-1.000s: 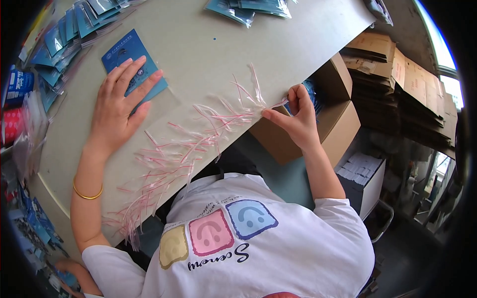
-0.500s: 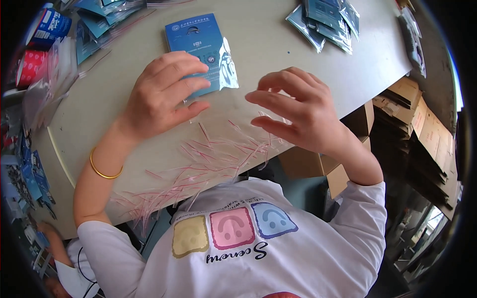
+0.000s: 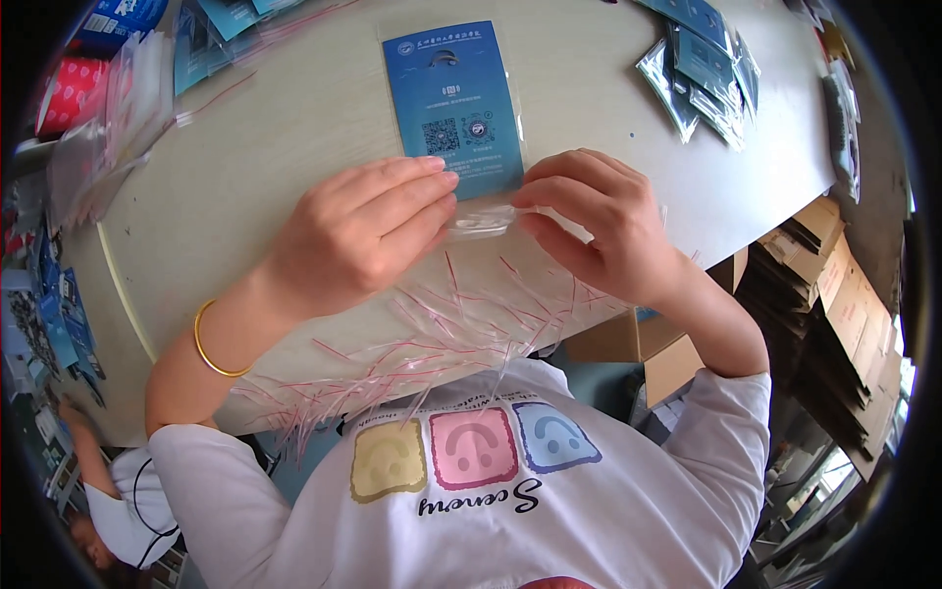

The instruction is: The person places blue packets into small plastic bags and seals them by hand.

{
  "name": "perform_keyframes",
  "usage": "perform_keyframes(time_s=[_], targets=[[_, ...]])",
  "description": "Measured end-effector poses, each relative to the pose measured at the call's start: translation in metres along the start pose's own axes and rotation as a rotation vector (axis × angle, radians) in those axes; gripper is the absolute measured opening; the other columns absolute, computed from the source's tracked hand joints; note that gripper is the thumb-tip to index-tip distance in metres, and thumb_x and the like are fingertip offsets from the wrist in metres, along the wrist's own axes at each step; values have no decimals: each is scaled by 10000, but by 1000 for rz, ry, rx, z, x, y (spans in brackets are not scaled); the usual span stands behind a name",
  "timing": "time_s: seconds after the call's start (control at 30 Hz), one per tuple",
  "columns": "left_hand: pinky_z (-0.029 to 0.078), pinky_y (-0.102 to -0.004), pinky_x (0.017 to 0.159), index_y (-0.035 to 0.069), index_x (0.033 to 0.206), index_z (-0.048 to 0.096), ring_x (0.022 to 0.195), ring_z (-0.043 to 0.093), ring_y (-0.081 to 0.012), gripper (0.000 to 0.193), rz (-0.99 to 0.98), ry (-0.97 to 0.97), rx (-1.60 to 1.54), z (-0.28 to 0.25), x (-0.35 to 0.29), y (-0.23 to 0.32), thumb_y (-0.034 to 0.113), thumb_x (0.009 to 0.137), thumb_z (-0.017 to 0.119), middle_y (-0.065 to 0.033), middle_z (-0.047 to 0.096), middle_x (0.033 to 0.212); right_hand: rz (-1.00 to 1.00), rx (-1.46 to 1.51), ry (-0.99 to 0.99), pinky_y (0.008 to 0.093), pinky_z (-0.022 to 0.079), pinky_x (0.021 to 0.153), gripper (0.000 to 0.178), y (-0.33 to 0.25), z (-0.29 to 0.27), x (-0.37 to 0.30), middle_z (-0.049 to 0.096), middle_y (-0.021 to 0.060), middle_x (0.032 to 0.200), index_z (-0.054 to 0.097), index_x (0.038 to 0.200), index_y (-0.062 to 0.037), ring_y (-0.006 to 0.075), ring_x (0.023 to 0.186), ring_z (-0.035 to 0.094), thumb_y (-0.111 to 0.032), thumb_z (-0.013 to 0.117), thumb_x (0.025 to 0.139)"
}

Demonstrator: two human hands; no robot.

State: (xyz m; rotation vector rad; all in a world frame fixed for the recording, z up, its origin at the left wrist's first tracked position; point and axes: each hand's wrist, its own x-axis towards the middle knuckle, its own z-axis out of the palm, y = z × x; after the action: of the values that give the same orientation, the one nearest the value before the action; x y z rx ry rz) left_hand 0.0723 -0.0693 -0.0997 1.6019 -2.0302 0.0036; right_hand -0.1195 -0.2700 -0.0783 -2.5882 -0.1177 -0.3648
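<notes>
A blue printed card in a clear plastic bag (image 3: 456,108) lies flat on the table, its crinkled clear end toward me. My left hand (image 3: 368,236) has its fingers pressed together over the near left corner of the bag, the thumb hidden beneath. At the near right corner, my right hand (image 3: 608,221) pinches the edge of the clear end between curled fingers and thumb. Between the hands and my shirt, many thin clear plastic strips with red lines (image 3: 471,309) lie scattered on the table, some hanging over its edge.
Bagged blue cards (image 3: 706,74) are piled at the far right, with more blue cards (image 3: 221,34) at the far left. Clear bags (image 3: 123,128) lean by a red container (image 3: 74,93). Cardboard boxes (image 3: 824,275) stand right of the table. Another person's arm (image 3: 88,447) shows at lower left.
Both hands, earlier apart with the right one open in the air, have closed on the near end of the bag. The bag now lies straighter, with its card more exposed.
</notes>
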Motion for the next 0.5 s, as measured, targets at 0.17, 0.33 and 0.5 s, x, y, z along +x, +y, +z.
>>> perform_keyframes(time_s=[0.17,0.33,0.5], targets=[[594,-364,831,-2,947,735,1079,707,-286,243,-53,81,-61,4,-2,-1,4,720,819,-107,731,1094,53,9,10,373,535,686,313,1,-5,0,659,48,958,751,1033,-99,245,833,647,-199,840,750],[588,-385,845,6,863,706,1074,693,-322,216,-78,107,-139,5,-3,-2,-8,693,839,-128,704,1122,35,28,-12,363,513,687,224,15,-2,-5,655,70,925,769,983,-79,253,824,615,-99,835,770],[526,-418,930,32,802,687,1158,617,-332,198,-168,137,-155,2,-3,-4,42,692,852,-100,678,1147,177,63,-18,376,487,755,122,15,-1,-1,647,72,909,745,916,-57,269,848,589,-74,797,807]])
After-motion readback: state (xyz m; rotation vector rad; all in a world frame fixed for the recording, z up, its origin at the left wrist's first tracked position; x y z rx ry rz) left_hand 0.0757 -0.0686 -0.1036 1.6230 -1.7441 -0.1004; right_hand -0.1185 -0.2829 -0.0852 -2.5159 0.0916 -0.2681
